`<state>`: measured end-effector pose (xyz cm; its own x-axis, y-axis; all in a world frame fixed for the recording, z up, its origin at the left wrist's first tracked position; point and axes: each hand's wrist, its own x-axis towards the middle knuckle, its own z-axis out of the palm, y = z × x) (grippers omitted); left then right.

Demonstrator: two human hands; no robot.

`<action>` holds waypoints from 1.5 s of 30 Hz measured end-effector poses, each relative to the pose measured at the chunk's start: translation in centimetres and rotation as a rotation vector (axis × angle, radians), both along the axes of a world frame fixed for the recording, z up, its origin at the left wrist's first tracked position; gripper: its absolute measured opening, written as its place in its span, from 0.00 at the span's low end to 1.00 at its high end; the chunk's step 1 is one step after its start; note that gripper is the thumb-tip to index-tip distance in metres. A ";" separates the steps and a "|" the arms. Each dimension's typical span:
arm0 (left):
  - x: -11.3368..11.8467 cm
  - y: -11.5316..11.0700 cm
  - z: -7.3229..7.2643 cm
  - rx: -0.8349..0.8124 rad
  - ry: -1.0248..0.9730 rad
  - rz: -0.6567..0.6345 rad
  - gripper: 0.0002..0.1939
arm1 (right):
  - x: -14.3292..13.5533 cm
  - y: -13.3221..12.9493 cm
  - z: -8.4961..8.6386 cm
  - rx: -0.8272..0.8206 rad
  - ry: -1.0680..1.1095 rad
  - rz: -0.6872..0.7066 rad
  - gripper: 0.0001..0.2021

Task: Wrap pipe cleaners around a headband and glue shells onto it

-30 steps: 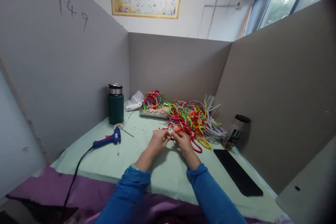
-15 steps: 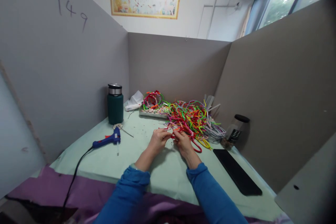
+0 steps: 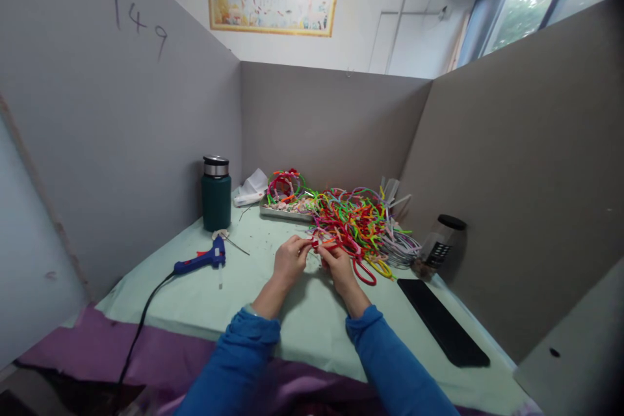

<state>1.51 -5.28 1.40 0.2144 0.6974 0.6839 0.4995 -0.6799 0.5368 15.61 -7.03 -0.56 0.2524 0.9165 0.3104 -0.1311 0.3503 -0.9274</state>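
Red pc [image 3: 314, 244] in hands [image 3: 288, 261], tangled pile [image 3: 353, 218] just bhd

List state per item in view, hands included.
Left hand: fingertips pinched on the red piece
Right hand: pinching there too
Red piece: held between both hands
Glue gun: lying down, cord attached; power can't be told
Green flask: upright, lid on
Jar: black lid on
Metal tray: loaded
Colored strands: tangled heap
Black slab: lying flat

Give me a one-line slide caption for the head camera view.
Two hands pinch a small red piece beside tangled pipe cleaners, a blue glue gun lying left.
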 end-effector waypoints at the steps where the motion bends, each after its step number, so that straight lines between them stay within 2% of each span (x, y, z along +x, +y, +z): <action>1: 0.0 0.0 0.1 -0.006 0.003 0.009 0.09 | 0.0 -0.1 0.0 0.027 -0.027 -0.018 0.14; 8: 0.0 0.1 0.1 -0.012 0.013 0.033 0.08 | 0.0 -0.3 0.2 0.286 -0.219 -0.082 0.06; 13: 0.1 0.4 -0.3 0.030 -0.015 -0.036 0.08 | -0.1 -0.4 0.1 0.343 -0.280 -0.099 0.05; 24: 0.2 0.4 -0.6 0.053 0.023 -0.113 0.08 | -0.2 -0.2 -0.3 0.313 -0.312 -0.195 0.10; 29: 0.2 0.2 -0.6 0.043 0.063 -0.119 0.07 | -0.2 -0.7 0.1 0.291 -0.357 -0.253 0.10; 33: 0.2 0.1 -0.4 0.050 0.044 -0.120 0.07 | -0.5 -0.8 0.3 0.242 -0.293 -0.247 0.12; 36: 0.2 -0.1 -0.1 0.040 0.010 -0.101 0.07 | -0.5 -0.6 0.3 0.204 -0.199 -0.175 0.12; 40: 0.1 0.0 0.2 -0.013 -0.069 -0.057 0.07 | -0.4 -0.3 0.3 0.181 -0.154 -0.125 0.19; 43: 0.0 0.3 0.2 -0.062 -0.126 -0.009 0.08 | -0.3 -0.4 0.3 0.205 -0.182 -0.138 0.19; 45: -0.1 0.5 0.1 -0.091 -0.154 0.023 0.09 | -0.2 -0.4 0.2 0.227 -0.239 -0.197 0.15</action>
